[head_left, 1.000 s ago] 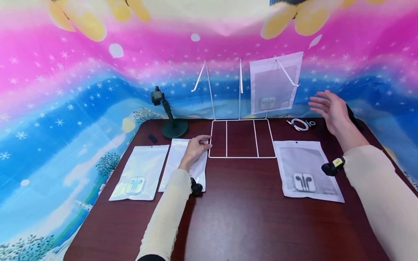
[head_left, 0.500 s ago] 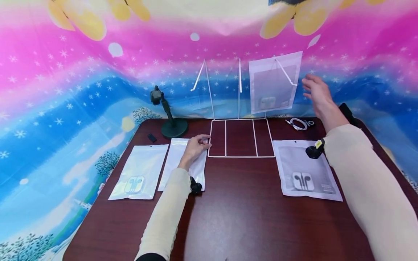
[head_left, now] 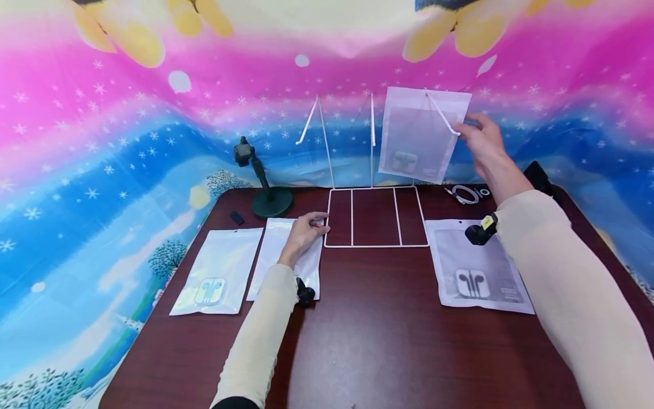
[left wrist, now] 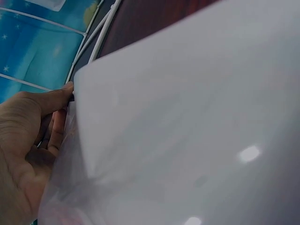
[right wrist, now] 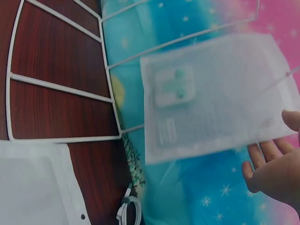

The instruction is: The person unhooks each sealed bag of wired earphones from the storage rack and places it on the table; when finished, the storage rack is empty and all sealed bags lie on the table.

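Note:
My left hand (head_left: pixel 306 230) lies over a white zip bag (head_left: pixel 263 278). Its thumb and fingers pinch the left wire of the white wire display rack (head_left: pixel 378 246). From the rack's right hook hangs a frosted zip bag (head_left: pixel 419 128) with an earphone case (right wrist: pixel 174 86) showing through. My right hand (head_left: pixel 487 142) is at that bag's right edge, by the hook's tip. In the right wrist view the thumb is before the bag and the fingers partly behind it, gripping the edge. The rack's left hook (head_left: pixel 307 120) and middle hook (head_left: pixel 373 120) hold nothing.
A white bag with earphones (head_left: pixel 217 267) lies at the left, and a frosted bag with earphones (head_left: pixel 495 255) at the right. A dark green stand (head_left: pixel 272 201), a small black piece (head_left: pixel 237 217) and a coiled white cable (head_left: pixel 462 194) stand or lie toward the back.
My right hand has moved left from beside the rack to the hanging bag's edge. The bag has tilted, its right side now lower. My left hand has stayed put.

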`<state>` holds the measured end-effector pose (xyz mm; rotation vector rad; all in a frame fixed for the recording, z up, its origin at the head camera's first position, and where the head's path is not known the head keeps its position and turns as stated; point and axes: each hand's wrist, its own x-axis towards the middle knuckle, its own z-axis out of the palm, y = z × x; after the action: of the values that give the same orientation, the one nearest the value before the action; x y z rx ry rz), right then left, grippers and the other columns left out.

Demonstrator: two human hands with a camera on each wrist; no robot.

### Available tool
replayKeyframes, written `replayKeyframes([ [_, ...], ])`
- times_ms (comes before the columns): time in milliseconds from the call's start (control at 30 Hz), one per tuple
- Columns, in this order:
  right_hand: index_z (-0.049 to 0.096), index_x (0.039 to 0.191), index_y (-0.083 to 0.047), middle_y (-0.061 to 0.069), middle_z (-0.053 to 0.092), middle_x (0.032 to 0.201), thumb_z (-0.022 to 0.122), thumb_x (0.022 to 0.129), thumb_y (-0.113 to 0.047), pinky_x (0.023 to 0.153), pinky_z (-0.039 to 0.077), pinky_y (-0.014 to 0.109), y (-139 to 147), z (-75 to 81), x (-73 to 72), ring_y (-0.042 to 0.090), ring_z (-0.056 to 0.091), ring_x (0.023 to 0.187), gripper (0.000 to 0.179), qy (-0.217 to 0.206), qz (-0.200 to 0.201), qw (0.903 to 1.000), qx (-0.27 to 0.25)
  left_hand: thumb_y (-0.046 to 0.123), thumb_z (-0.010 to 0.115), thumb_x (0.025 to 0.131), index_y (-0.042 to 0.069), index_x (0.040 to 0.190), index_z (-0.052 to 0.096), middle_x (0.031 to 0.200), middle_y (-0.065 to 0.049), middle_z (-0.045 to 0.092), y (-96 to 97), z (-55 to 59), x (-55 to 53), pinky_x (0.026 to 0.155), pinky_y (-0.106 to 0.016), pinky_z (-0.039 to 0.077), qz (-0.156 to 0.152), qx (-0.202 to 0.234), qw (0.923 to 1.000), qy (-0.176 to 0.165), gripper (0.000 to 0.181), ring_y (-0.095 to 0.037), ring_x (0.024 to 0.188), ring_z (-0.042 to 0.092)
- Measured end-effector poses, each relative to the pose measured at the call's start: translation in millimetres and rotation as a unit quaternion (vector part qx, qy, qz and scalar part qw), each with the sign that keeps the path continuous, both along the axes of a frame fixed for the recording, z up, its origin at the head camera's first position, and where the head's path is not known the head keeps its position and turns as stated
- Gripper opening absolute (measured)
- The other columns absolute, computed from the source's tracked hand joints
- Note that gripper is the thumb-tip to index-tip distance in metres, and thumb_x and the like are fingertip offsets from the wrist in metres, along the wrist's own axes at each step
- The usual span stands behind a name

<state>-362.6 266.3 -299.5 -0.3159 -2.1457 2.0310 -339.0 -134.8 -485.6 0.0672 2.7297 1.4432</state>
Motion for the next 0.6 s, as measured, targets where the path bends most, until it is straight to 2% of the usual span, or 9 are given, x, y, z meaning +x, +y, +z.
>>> replayKeyframes([
  [67, 0.056, 0.146, -0.019, -0.008, 0.054, 0.116, 0.068, 0.102, -0.029, 0.120, 0.031, 0.035, -2, 3.1, 1.6, 0.014, 0.055, 0.111, 0.047, 0.014, -0.005, 0.9997, -0.018, 0.016, 0.077, 0.096, 0.018, 0.135, 0.070, 0.100, -0.008, 0.066, 0.0, 0.5, 0.6, 0.083, -0.033, 0.051, -0.004, 0.001, 1.0000, 0.005, 0.039, -0.022, 0.089, 0.061],
  [133, 0.063, 0.136, -0.018, -0.006, 0.057, 0.111, 0.069, 0.101, -0.026, 0.115, 0.036, 0.035, -5, 6.5, 3.3, 0.014, 0.057, 0.103, 0.036, 0.027, -0.009, 0.9989, -0.036, 0.015, 0.077, 0.096, 0.017, 0.134, 0.070, 0.098, -0.008, 0.065, -0.2, 0.7, 1.3, 0.081, -0.032, 0.050, -0.005, 0.003, 0.9999, 0.008, 0.039, -0.022, 0.088, 0.060],
  [267, 0.070, 0.122, -0.019, -0.004, 0.062, 0.107, 0.069, 0.101, -0.023, 0.097, 0.047, 0.031, -8, 12.2, 8.1, 0.013, 0.063, 0.091, 0.021, 0.041, -0.016, 0.9976, -0.054, 0.015, 0.077, 0.095, 0.017, 0.134, 0.071, 0.097, -0.007, 0.064, -1.1, 0.0, 1.9, 0.082, -0.032, 0.049, -0.003, 0.003, 1.0000, 0.006, 0.039, -0.021, 0.087, 0.060],
  [433, 0.073, 0.118, -0.020, -0.003, 0.063, 0.109, 0.068, 0.102, -0.022, 0.074, 0.053, 0.022, -6, 15.9, 14.7, 0.012, 0.064, 0.085, 0.017, 0.054, -0.019, 0.9964, -0.063, 0.015, 0.077, 0.096, 0.017, 0.135, 0.070, 0.099, -0.008, 0.065, -0.2, 0.5, 2.7, 0.085, -0.033, 0.050, -0.004, 0.003, 1.0000, 0.006, 0.040, -0.022, 0.090, 0.061],
  [600, 0.073, 0.119, -0.021, -0.002, 0.063, 0.110, 0.068, 0.102, -0.021, 0.069, 0.053, 0.020, 0, 16.2, 22.4, 0.013, 0.063, 0.086, 0.018, 0.062, -0.023, 0.9940, -0.088, 0.014, 0.077, 0.096, 0.017, 0.134, 0.071, 0.099, -0.008, 0.065, 1.2, 1.4, 2.8, 0.085, -0.034, 0.050, -0.004, 0.003, 1.0000, 0.008, 0.039, -0.023, 0.090, 0.061],
])
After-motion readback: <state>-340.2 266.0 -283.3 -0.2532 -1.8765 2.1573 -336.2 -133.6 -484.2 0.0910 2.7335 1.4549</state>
